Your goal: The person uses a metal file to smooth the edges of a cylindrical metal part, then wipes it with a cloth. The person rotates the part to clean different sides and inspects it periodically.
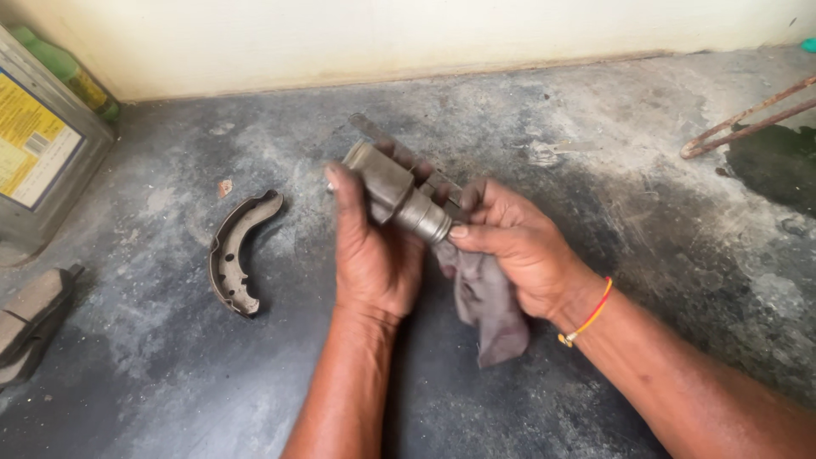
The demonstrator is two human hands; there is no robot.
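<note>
Seen from the head-worn camera, a person's left hand (371, 255) was wrapped tight around a grey cylindrical metal part (396, 194), held tilted above a stained concrete floor (595, 153). The right hand (518, 242) closed on a grimy grey rag (486, 302), thumb pressed at the part's narrower ringed end, just right of the left hand's grip. The rag hung down below both hands. Left of the grip, well apart, a curved brake shoe (234, 252) lay flat on the floor; farther left stood a metal can with a yellow label (38, 144) and a stack of flat pads (30, 319). Thin rusty rods (748, 119) lay far to the right. The step in hand appeared to be wiping the part clean. Reaching its other faces would seem to call for turning the part inside the left hand's hold while the rag bore against it.
</note>
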